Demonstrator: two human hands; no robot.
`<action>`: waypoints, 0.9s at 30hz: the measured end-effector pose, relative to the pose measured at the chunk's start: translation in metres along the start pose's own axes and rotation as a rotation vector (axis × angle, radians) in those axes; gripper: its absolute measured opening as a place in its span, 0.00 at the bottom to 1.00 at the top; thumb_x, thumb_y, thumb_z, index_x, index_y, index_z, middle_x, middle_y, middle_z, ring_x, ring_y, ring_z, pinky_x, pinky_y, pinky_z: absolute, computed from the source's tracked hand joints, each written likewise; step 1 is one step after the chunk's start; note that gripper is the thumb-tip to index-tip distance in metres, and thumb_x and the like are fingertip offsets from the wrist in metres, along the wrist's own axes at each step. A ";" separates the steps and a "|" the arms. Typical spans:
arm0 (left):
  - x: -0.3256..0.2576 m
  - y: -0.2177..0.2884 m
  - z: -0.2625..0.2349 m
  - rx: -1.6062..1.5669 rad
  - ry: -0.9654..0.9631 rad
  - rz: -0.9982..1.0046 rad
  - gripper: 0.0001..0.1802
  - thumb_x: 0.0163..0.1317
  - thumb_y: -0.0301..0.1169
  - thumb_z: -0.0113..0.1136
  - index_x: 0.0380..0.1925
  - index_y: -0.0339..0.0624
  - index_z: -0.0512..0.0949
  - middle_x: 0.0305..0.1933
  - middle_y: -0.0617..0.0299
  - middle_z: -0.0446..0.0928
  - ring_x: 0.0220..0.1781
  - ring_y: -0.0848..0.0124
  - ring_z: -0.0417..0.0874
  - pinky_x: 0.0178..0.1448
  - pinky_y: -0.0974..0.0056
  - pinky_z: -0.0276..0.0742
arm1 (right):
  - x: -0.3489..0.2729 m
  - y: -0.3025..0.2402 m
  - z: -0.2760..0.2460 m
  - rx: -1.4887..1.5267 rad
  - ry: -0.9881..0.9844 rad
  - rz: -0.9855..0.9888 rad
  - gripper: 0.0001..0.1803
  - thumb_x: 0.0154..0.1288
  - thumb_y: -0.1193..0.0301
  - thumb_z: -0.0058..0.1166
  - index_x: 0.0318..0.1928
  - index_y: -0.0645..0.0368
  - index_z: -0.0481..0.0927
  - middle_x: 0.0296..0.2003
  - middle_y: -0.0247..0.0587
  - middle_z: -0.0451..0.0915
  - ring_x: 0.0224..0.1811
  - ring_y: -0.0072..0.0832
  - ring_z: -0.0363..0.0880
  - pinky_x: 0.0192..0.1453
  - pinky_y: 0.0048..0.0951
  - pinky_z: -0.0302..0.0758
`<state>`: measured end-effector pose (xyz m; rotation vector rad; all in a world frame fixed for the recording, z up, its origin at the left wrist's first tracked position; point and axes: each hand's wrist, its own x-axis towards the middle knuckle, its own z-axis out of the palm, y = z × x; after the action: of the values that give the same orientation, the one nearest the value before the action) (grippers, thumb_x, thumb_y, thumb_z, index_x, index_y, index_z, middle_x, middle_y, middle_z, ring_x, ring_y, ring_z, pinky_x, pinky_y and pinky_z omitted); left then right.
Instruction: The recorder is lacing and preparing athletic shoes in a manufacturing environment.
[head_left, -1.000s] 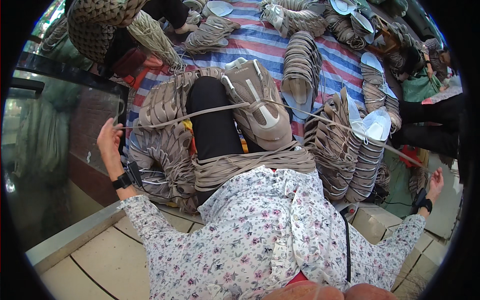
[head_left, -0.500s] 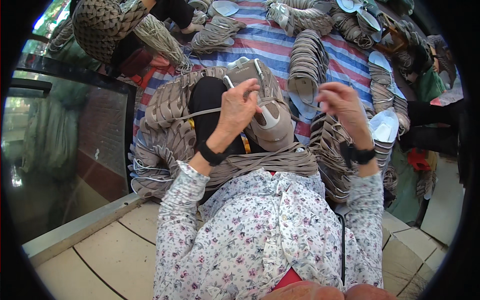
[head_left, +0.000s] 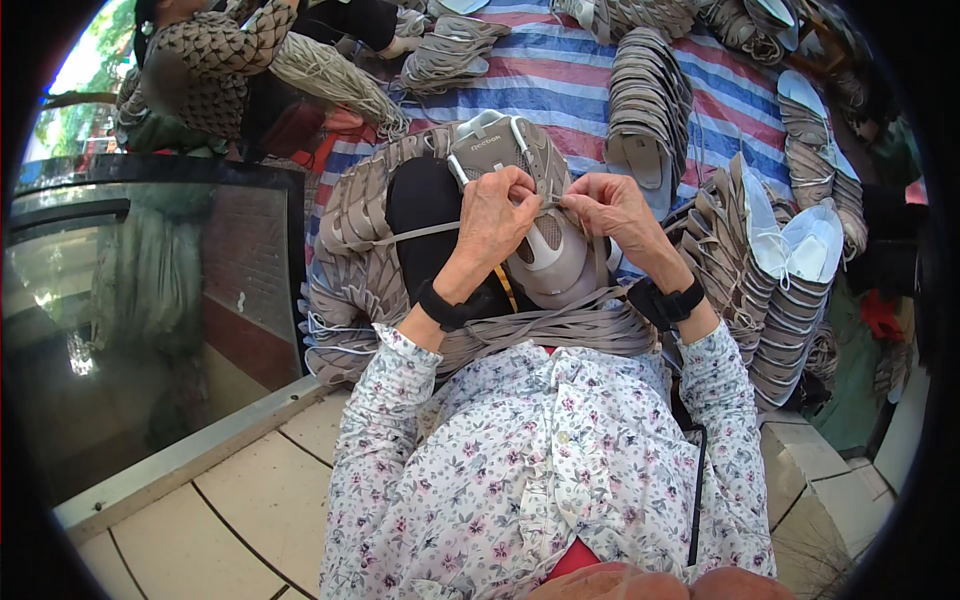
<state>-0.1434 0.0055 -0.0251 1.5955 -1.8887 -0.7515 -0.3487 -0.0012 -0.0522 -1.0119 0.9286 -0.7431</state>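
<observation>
From left to right: a row of ribbed, nested taupe uppers (head_left: 350, 205) flanks the black-clad left thigh (head_left: 420, 205), across which a flat, pliant lace (head_left: 425, 231) runs to the pinching fingertips of the left hand (head_left: 497, 213). Below both hands, over the lap, lies the mesh-and-smooth-panel shoe (head_left: 558, 270), its long axis pointing away from the person, rounded toe nearest; the right hand (head_left: 612, 215) likewise pinches lace just beside the left, neither clearly nearer. Rightward stand layered stacks bearing smooth, pale-blue insoles (head_left: 815, 245).
</observation>
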 end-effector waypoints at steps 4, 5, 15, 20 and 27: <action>-0.005 -0.003 -0.003 -0.164 -0.085 -0.090 0.09 0.57 0.25 0.63 0.37 0.30 0.81 0.28 0.59 0.83 0.28 0.78 0.82 0.33 0.74 0.76 | 0.001 0.000 0.007 -0.056 0.006 0.057 0.07 0.66 0.70 0.61 0.36 0.62 0.83 0.26 0.25 0.77 0.23 0.11 0.68 0.26 0.15 0.64; -0.007 -0.003 -0.004 -0.233 -0.107 -0.130 0.09 0.56 0.23 0.63 0.37 0.31 0.81 0.29 0.62 0.82 0.27 0.81 0.79 0.33 0.76 0.75 | 0.000 0.001 0.007 -0.076 0.010 0.083 0.07 0.66 0.70 0.62 0.36 0.62 0.84 0.26 0.25 0.77 0.24 0.11 0.68 0.26 0.15 0.64; -0.016 -0.005 -0.002 -0.404 -0.106 -0.208 0.10 0.53 0.22 0.61 0.36 0.31 0.81 0.29 0.64 0.82 0.24 0.85 0.74 0.29 0.75 0.72 | 0.001 -0.012 0.028 -0.563 0.164 -0.084 0.07 0.57 0.74 0.59 0.31 0.69 0.83 0.24 0.44 0.82 0.24 0.25 0.79 0.31 0.26 0.74; -0.024 -0.008 0.006 -0.427 -0.059 -0.119 0.09 0.56 0.22 0.61 0.38 0.31 0.81 0.30 0.64 0.82 0.27 0.83 0.76 0.32 0.75 0.73 | -0.012 0.001 0.057 -1.040 0.318 -0.485 0.04 0.59 0.75 0.51 0.30 0.64 0.74 0.29 0.55 0.80 0.35 0.55 0.81 0.38 0.53 0.77; -0.032 0.004 0.007 -0.287 0.034 -0.013 0.09 0.53 0.26 0.62 0.35 0.34 0.82 0.32 0.52 0.82 0.34 0.61 0.85 0.41 0.62 0.78 | -0.017 0.017 0.027 -0.345 0.175 -0.184 0.05 0.63 0.76 0.59 0.31 0.63 0.78 0.26 0.25 0.76 0.32 0.11 0.70 0.34 0.22 0.72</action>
<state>-0.1467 0.0382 -0.0288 1.4320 -1.6617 -0.9473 -0.3304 0.0298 -0.0570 -1.3651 1.1518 -0.8532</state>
